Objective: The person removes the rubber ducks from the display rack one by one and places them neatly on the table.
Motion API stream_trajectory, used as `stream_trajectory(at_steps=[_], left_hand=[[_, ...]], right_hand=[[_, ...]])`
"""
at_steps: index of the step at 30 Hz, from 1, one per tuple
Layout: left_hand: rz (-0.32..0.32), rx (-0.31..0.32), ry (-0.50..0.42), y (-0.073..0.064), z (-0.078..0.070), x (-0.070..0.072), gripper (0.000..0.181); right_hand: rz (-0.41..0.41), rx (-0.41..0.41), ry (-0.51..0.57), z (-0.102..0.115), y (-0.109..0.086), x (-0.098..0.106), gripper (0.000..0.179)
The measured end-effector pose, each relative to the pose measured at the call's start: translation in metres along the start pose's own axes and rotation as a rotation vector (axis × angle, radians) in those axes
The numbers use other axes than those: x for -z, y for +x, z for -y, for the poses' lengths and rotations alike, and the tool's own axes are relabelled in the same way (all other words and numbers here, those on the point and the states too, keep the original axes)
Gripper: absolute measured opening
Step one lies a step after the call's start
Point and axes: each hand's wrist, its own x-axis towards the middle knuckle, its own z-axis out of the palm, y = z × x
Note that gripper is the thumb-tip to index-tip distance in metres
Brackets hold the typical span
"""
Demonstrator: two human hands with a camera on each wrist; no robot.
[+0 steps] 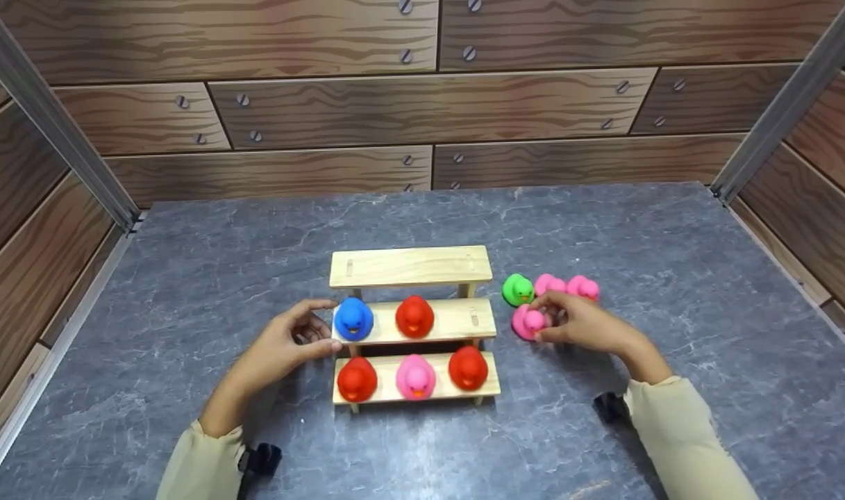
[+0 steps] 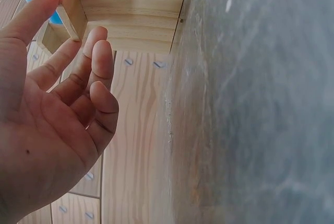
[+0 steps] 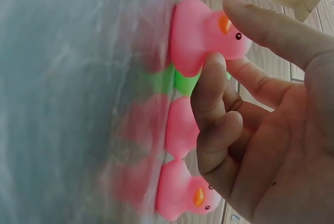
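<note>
A three-step wooden stand (image 1: 410,267) holds rubber ducks. My left hand (image 1: 290,340) grips the left end of its middle step, thumb at the front edge and index finger at the back. On that step sit a blue duck (image 1: 353,319) and a red duck (image 1: 414,317). Along the bottom step are a red duck (image 1: 357,380), a pink duck (image 1: 416,377) and another red duck (image 1: 468,369). To the stand's right, my right hand (image 1: 585,323) pinches a pink duck (image 3: 190,36) by its head, the duck's base at the tabletop.
Behind the right hand, a green duck (image 1: 517,289) and two pink ducks, one nearer (image 1: 549,284) and one farther right (image 1: 584,287), stand close together on the grey marbled table (image 1: 255,250). Wood-patterned walls (image 1: 422,104) enclose the back and sides.
</note>
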Motion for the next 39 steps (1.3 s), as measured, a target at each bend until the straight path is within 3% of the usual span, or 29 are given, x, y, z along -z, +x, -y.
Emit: stream_trajectory(at_steps=[21, 39], left_hand=[[-0.004, 0.006, 0.009, 0.0, 0.001, 0.0, 0.058], [-0.005, -0.006, 0.004, -0.001, 0.001, 0.001, 0.057]], right_hand=[[-0.044, 0.064, 0.008, 0.03, -0.011, 0.006, 0.038], [-0.093, 0.145, 0.237, 0.064, -0.009, -0.016, 0.051]])
